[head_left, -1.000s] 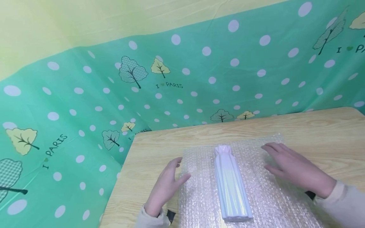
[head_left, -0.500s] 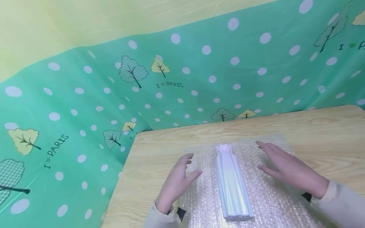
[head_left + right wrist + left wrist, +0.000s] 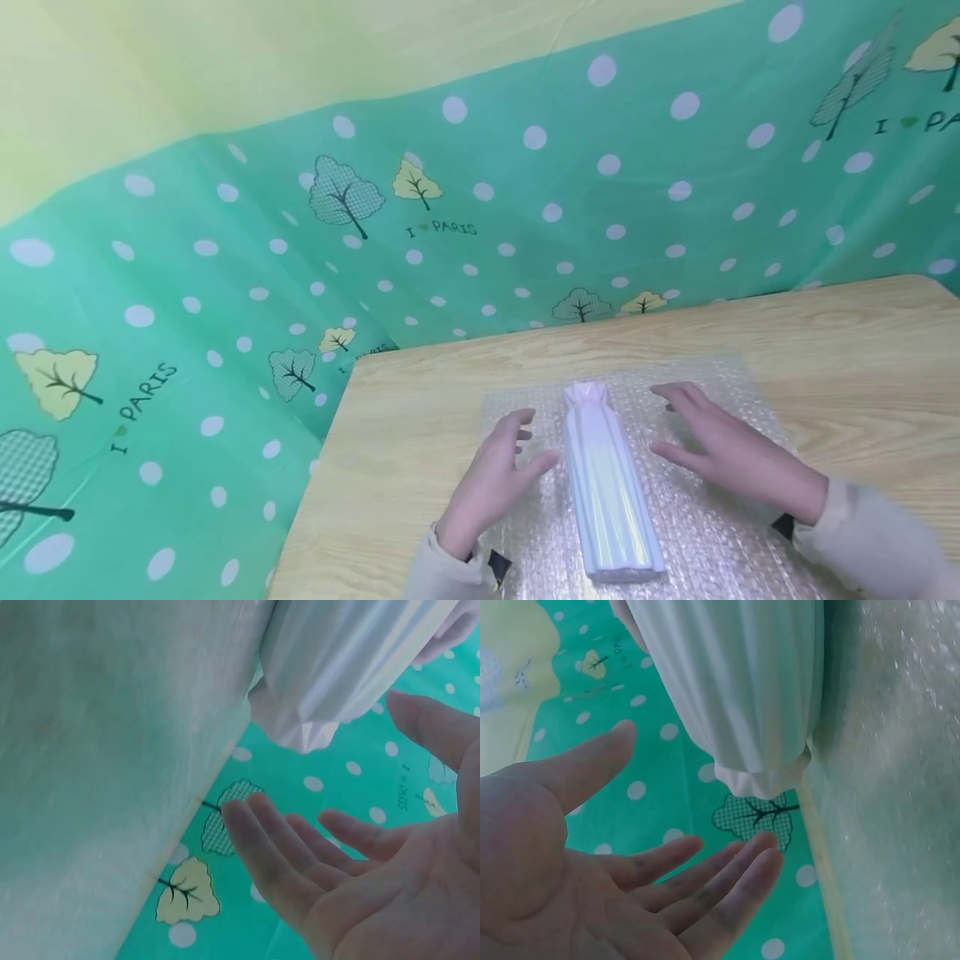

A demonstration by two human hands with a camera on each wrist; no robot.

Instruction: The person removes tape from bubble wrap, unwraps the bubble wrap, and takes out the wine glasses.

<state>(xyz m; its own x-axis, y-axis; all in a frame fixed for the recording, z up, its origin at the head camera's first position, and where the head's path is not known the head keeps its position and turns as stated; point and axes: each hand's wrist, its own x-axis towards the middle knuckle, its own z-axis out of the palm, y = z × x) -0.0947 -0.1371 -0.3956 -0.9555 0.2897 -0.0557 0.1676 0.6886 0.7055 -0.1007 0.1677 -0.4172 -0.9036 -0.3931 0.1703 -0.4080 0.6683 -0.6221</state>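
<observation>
A glossy, ribbed vase (image 3: 611,483), pinkish at its narrow neck and pale blue toward the base, lies on its side over a sheet of bubble wrap (image 3: 712,550). To its left my left hand (image 3: 495,479) hovers with thumb and fingers spread, apart from the vase. On the opposite side my right hand (image 3: 731,450) is held the same way, with a gap to the vase. Both wrist views show the palms facing the vase, the left hand (image 3: 652,885) and the right hand (image 3: 375,877) each holding nothing.
The wooden table (image 3: 405,392) extends beyond the bubble wrap on the left, back and right. Behind it hangs a green polka-dot curtain (image 3: 450,192) printed with trees.
My left hand has moved right and my right hand has moved left, so both are closer to the vase. The vase and the bubble wrap stay where they were.
</observation>
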